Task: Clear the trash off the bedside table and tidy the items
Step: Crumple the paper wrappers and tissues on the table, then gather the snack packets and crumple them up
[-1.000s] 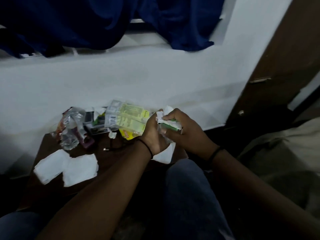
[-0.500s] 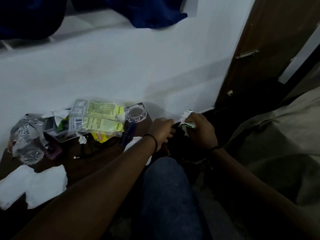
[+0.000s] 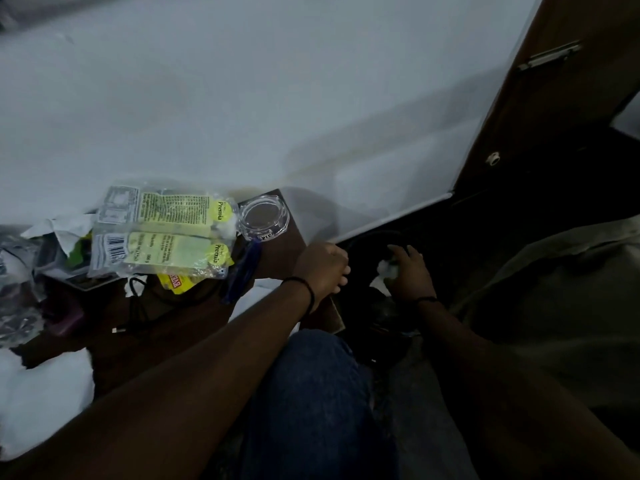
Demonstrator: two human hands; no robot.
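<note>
White wall and a dark wooden bedside table (image 3: 284,244) fill the head view; the light is dim. Right hand (image 3: 408,271), held off the table's right edge over a dark, unreadable space beside the bed, grips a crumpled white wad of trash (image 3: 388,268) with a trace of green in it. Left hand (image 3: 323,266) hangs at the table's right edge, fingers curled; whether it holds anything cannot be told. Just inward, at the far right corner, stands a clear glass ashtray (image 3: 265,220). A blue pen (image 3: 242,271) lies beside it, then two yellow-green packets (image 3: 162,233) stacked along the far edge, a black cable (image 3: 138,306) mid-table, and white tissues (image 3: 41,393) at the near left corner.

Risks, as judged: no bin is visible below the right hand, so a released wad may land on the floor. The left forearm, crossing the table low, could sweep the pen or nudge the ashtray off its corner.
</note>
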